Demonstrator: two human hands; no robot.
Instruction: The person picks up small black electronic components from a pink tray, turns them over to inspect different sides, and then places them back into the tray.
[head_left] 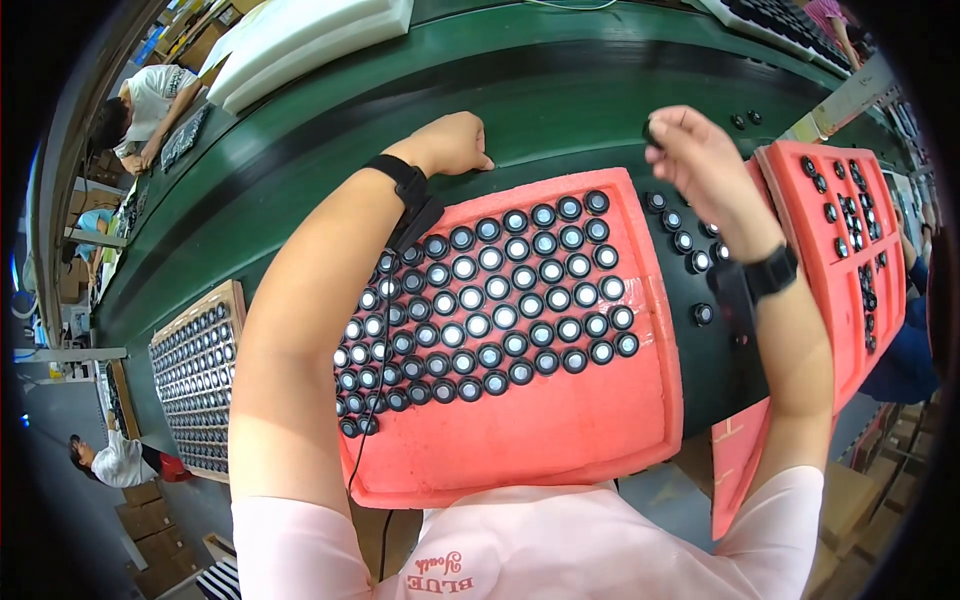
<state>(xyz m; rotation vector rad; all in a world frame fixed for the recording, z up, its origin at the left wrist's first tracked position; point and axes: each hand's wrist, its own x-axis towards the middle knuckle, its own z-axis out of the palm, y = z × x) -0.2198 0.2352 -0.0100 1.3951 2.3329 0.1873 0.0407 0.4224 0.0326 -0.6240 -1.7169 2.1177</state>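
My right hand (703, 170) is raised over the green work surface, pinching a small black round part (648, 132) between thumb and fingertips. My left hand (450, 143) rests near the far edge of the pink foam tray (520, 440), its fingers curled in. Whatever those fingers may hold is hidden. Rows of black round parts with silver centres (478, 322) fill most of the tray, and its near strip shows bare foam. Under my right forearm, several loose round parts (683, 241) lie between this tray and a second pink foam tray (815, 260).
At the left stands another full tray (197, 375) of round parts. White foam sheets (310, 50) lie on the far side of the green surface (560, 90). Two loose parts (745, 120) sit beyond my right hand. A black cord (384, 400) crosses the tray. Other people work at the left.
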